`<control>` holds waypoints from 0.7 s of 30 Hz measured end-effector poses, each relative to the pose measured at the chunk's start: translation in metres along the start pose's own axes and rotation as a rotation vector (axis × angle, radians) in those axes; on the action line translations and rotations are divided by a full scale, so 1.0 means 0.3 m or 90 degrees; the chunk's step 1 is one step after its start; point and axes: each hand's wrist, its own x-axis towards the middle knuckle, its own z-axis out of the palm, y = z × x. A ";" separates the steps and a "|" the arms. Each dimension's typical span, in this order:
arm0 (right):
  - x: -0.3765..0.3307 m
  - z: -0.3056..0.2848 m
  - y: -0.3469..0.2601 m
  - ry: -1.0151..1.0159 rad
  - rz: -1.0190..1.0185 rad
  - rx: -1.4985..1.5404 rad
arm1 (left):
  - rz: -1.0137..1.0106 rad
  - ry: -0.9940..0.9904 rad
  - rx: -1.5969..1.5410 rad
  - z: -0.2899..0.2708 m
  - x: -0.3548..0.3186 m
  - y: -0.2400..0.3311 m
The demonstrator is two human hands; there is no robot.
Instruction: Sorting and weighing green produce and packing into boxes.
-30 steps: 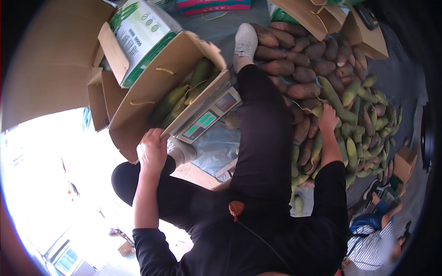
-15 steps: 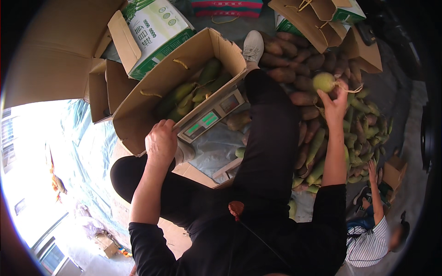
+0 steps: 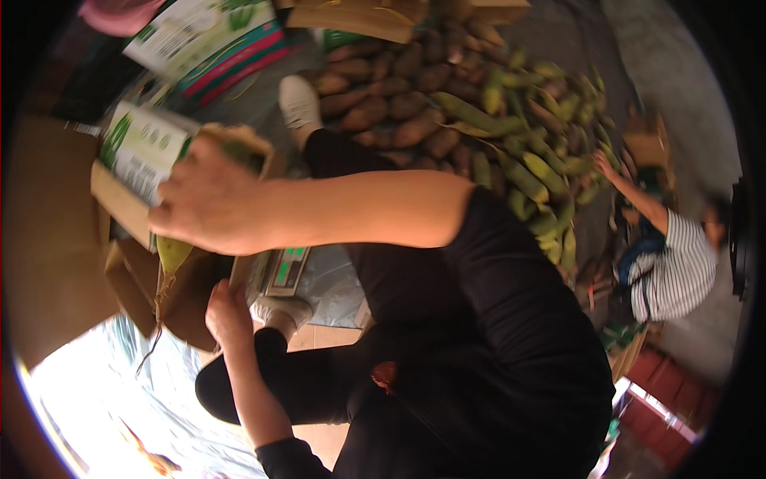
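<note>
While our right hand (image 3: 203, 199) clamps a green radish (image 3: 174, 254) above the left edge of the open carton (image 3: 191, 299), its long axis and root pointing toward us, our left hand (image 3: 229, 315) curls just beside, at the near edge, grip unclear; the lit scale (image 3: 286, 274) sits rightward.

Right grip (image 3: 209, 198) blocks the middle of the carton (image 3: 190, 315).

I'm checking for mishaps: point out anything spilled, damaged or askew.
Nothing clearly stands out: long green vegetables and oval brownish vegetables lie together on dark sheeting; the right hand holds a tapered green vegetable.
</note>
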 end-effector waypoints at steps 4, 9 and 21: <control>-0.086 0.061 0.022 -0.079 0.057 -0.181 | 0.056 0.022 -0.020 -0.003 0.012 0.033; -0.219 -0.166 0.122 -0.011 0.211 -0.025 | 0.065 0.041 -0.097 0.014 0.002 -0.016; -1.489 -0.164 0.292 -0.045 0.925 0.016 | 0.070 0.063 -0.092 0.031 0.009 -0.021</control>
